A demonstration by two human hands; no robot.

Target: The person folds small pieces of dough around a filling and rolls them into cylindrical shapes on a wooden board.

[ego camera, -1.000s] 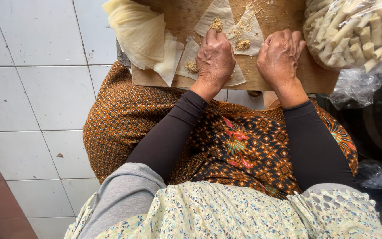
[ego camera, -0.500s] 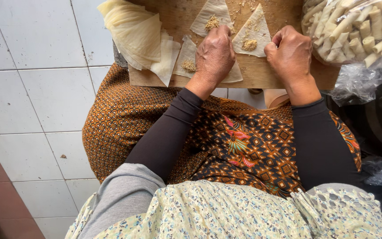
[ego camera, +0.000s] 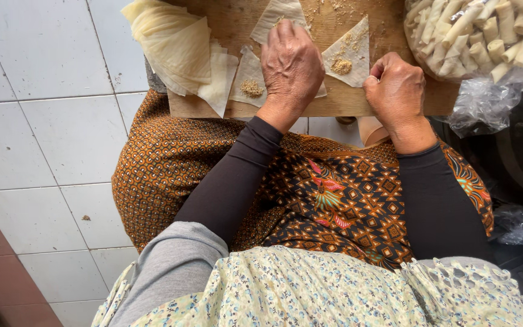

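Observation:
A wooden board [ego camera: 237, 24] lies across my lap. On it are triangular pastry wrappers, each with a small heap of brown filling. My left hand [ego camera: 290, 63] lies palm down over the middle wrapper [ego camera: 276, 13], fingers curled onto it. My right hand [ego camera: 396, 91] is bunched at the lower corner of the right wrapper [ego camera: 347, 51], pinching its edge. One more filled wrapper [ego camera: 249, 79] lies just left of my left hand. What sits under either palm is hidden.
A stack of plain pale wrappers [ego camera: 174, 45] hangs over the board's left end. A clear plastic bag of finished rolls [ego camera: 479, 33] sits at the upper right, with dark objects below it. White tiled floor [ego camera: 37, 121] lies to the left.
Both hands have shifted slightly down the board toward me. The right hand has slid to the right wrapper's corner, leaving more of that wrapper showing.

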